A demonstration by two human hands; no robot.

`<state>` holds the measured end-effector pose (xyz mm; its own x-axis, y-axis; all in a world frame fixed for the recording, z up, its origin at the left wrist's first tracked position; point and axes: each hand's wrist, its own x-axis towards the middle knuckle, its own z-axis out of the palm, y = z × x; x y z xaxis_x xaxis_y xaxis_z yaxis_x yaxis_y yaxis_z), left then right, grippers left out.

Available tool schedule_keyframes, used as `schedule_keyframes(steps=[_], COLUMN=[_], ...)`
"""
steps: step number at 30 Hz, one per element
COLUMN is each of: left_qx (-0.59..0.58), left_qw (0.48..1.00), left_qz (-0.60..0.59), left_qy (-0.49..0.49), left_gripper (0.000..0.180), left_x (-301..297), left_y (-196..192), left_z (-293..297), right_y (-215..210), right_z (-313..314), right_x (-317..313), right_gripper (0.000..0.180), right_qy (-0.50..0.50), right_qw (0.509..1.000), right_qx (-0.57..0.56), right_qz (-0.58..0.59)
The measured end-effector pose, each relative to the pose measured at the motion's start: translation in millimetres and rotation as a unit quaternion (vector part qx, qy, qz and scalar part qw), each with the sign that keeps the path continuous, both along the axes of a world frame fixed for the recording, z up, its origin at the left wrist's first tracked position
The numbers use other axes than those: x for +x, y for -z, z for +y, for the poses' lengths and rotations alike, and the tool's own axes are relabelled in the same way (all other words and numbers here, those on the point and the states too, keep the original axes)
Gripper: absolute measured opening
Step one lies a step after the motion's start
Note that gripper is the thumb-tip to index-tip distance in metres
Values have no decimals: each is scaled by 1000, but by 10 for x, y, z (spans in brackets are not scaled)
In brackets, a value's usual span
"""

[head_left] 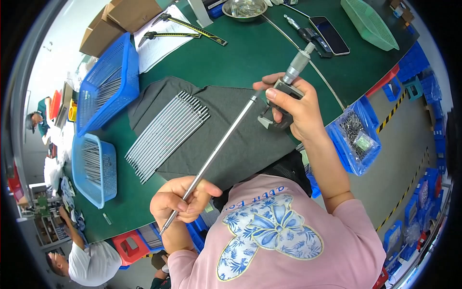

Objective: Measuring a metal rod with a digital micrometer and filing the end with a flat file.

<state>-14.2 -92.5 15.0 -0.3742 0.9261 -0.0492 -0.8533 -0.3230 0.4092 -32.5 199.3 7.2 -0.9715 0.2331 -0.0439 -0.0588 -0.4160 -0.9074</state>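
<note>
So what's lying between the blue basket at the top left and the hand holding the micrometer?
In the head view, a dark grey cloth spread on the green table, with a row of thin metal rods lying on it, fills the stretch between the blue basket and the right hand.

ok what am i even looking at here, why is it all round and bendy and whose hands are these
There is no machine here: a person works with two bare hands. The single picture comes from a wide fisheye camera on that person's head, looking down, so straight edges bend near the rim.

The left hand grips the near end of a long thin metal rod. The right hand holds a micrometer, a small measuring tool, closed around the rod's far end.

On the green table lies a dark cloth with a row of similar rods. Two blue baskets hold more rods. Farther off are calipers on paper, a metal bowl, a phone and a green basket.
</note>
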Motion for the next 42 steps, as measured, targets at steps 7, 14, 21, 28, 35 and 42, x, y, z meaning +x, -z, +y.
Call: schedule_keyframes(steps=[7,14,21,28,35,42], left_qx=[32,94,-153,-142,-169,-160], left_qw=[998,976,864,888,881,890], left_qz=[-46,-41,198,191,231,221], left_qy=[12,-191,-437,-394,-376,-365], left_gripper=[73,71,50,17,13,12], left_x=[20,-31,22,79,158,162], left_y=[21,-27,84,126,82,68], left_z=[-19,-41,901,934,961,954], right_y=[49,58,120,-26,-199,-207], right_z=[57,-15,-421,-159,-51,-31], right_x=[28,126,415,473,285,245], right_gripper=[23,19,18,28,72,72], right_qy=[-57,-59,19,-131,-203,-246], right_qw=[997,992,989,990,952,929], right_qx=[-48,-100,13,45,-223,-269], right_qz=[32,47,146,24,-58,-59])
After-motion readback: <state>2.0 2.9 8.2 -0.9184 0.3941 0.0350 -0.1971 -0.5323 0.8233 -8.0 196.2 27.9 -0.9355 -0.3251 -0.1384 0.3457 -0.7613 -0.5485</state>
